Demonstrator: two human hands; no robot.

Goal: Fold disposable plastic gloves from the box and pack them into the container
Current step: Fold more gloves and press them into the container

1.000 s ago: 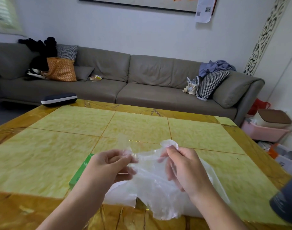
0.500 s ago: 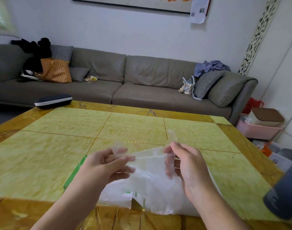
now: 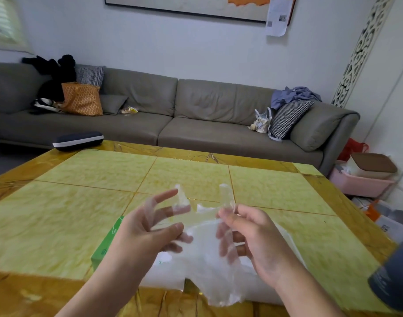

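Observation:
A clear plastic glove is stretched in the air between my two hands, its finger tips sticking up and its cuff hanging down. My left hand holds its left side with fingers spread. My right hand pinches its right side. Under my hands lies the green and white glove box, mostly hidden, with white plastic spread over the near table. A dark cylindrical container stands at the right edge, cut off by the frame.
A dark blue case lies at the table's far left corner. Behind the table runs a grey sofa with bags and cushions. Pink bins and clutter sit on the floor at the right.
Both hands rose and moved apart, spreading the glove wider. My left fingers went from a pinch to a spread hold. The camera tilted slightly.

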